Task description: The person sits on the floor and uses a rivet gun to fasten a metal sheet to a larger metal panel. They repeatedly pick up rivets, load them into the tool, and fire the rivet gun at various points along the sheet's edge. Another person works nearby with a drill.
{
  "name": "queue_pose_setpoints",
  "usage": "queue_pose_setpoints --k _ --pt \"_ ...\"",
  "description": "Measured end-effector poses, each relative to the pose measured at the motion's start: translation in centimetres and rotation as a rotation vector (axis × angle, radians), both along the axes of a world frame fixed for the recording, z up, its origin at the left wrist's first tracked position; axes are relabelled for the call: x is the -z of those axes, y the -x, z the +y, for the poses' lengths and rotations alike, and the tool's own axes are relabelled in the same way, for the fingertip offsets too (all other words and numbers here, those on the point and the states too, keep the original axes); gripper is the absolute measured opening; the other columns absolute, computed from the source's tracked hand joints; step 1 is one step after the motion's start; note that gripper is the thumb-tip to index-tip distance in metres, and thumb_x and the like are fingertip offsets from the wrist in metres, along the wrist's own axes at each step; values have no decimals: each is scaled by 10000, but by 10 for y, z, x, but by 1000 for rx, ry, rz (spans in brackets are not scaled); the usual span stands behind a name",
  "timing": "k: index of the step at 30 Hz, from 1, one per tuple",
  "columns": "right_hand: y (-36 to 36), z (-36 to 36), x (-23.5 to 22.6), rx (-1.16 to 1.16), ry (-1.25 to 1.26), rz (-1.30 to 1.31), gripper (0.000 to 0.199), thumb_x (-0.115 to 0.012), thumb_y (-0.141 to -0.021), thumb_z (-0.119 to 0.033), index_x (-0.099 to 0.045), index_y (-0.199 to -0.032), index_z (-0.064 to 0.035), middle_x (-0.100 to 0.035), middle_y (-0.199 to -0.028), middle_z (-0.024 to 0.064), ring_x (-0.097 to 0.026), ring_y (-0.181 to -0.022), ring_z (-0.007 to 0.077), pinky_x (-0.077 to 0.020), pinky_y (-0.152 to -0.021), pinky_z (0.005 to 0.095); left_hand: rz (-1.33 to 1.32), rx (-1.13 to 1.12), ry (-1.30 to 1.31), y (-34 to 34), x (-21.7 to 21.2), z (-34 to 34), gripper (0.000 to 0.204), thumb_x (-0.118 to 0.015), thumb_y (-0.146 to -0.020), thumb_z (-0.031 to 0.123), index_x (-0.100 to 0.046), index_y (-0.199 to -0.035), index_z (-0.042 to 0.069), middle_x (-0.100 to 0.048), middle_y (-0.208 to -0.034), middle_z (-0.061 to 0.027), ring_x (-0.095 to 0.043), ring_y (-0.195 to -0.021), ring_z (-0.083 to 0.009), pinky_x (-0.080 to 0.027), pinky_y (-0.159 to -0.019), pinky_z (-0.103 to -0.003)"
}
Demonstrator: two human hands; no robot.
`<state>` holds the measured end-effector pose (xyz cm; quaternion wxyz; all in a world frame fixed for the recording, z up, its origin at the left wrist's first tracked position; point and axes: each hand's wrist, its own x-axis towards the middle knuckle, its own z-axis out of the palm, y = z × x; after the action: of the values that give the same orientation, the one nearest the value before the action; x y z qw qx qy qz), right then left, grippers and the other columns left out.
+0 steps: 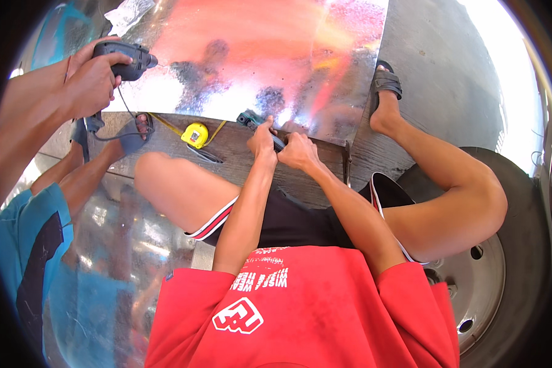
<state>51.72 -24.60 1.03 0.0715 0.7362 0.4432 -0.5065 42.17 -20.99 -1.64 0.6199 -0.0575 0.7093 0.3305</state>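
Observation:
A plier-like hand tool with a dark green head [248,119] and dark handles is held at the near edge of a shiny metal sheet [325,80]. My left hand [262,140] is closed around the tool just behind its head. My right hand [299,151] is closed on the handle end, close beside the left. The tool's head overlaps the sheet's edge in view; whether its jaws bite the metal I cannot tell. Left of my hands, a yellow tape measure [195,134] lies with its blade partly out, by the sheet's edge.
At the left, a co-worker's hands hold a dark corded drill [126,60] over the sheet. The co-worker's sandalled foot [135,134] is near the sheet's corner. A large wheel with a tyre [527,245] lies under my right leg. Another reflective sheet [116,264] spreads at the lower left.

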Motion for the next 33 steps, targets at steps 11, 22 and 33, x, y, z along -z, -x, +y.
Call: queue_pose_setpoints --k 11,22,33 --pt "-8 3 -33 10 -275 61 458 -761 -666 -315 -681 -1011 -24 -701 -940 190 -663 -937 364 -515 -806 467 -283 -24 -139 9 21 -23 838 -418 -774 852 -621 -928 53 -616 -791 -63 -583 -704 -167 -463 -647 -306" --pt "23 33 -67 -160 -59 -31 561 -725 -722 -409 -646 -947 98 -672 -905 290 -665 -922 406 -508 -797 462 -595 -196 -205 7 47 -47 593 -244 -999 612 -609 -1056 148 -644 -935 -11 -613 -898 -175 -483 -829 -367" --pt "13 17 -21 -2 46 106 605 -632 -805 -446 -635 -1051 107 -675 -804 179 -653 -776 261 -489 -736 376 -488 -114 -108 19 -11 -39 716 -534 -715 846 -610 -769 136 -599 -746 -39 -564 -715 -190 -403 -699 -353"
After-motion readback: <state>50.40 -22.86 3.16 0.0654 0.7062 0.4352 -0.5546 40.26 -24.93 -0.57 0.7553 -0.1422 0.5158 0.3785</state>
